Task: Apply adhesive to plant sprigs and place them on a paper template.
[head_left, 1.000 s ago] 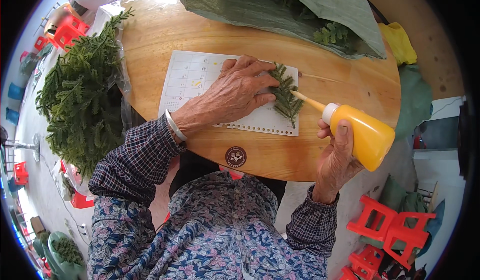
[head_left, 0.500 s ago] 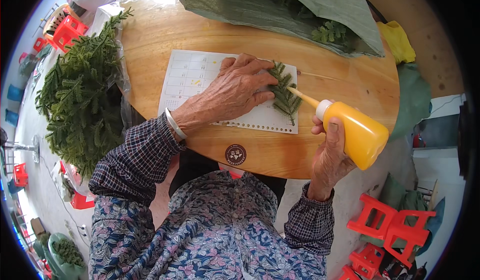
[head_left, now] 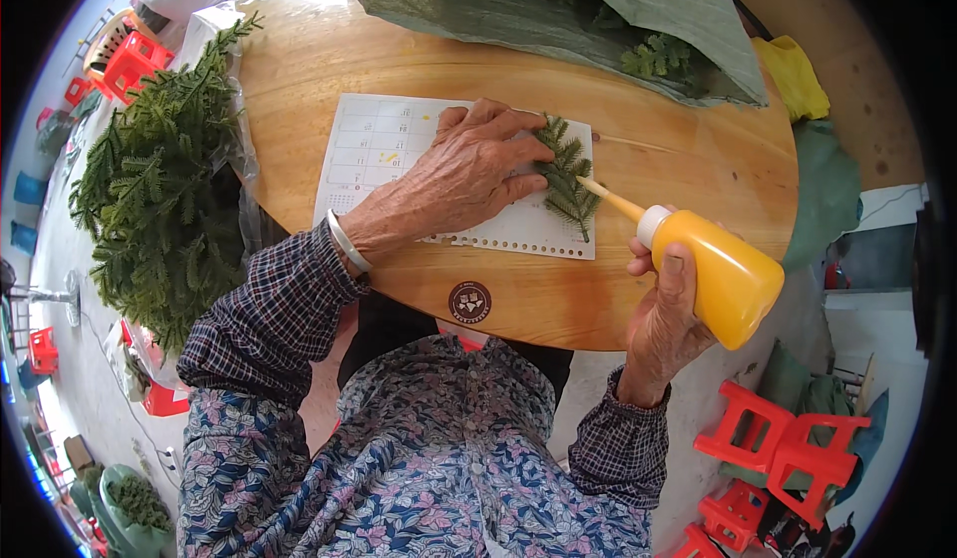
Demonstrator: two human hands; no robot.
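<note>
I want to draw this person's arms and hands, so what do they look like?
The left hand and right hand wear no gloves. Dark checked sleeves with thin pale lines cover both forearms, gathered at the cuffs. A pale band crosses the left wrist.

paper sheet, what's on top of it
A green sprig, touched by the left hand, and small yellow marks. The paper covered by sprig and hand can't be seen.
</note>
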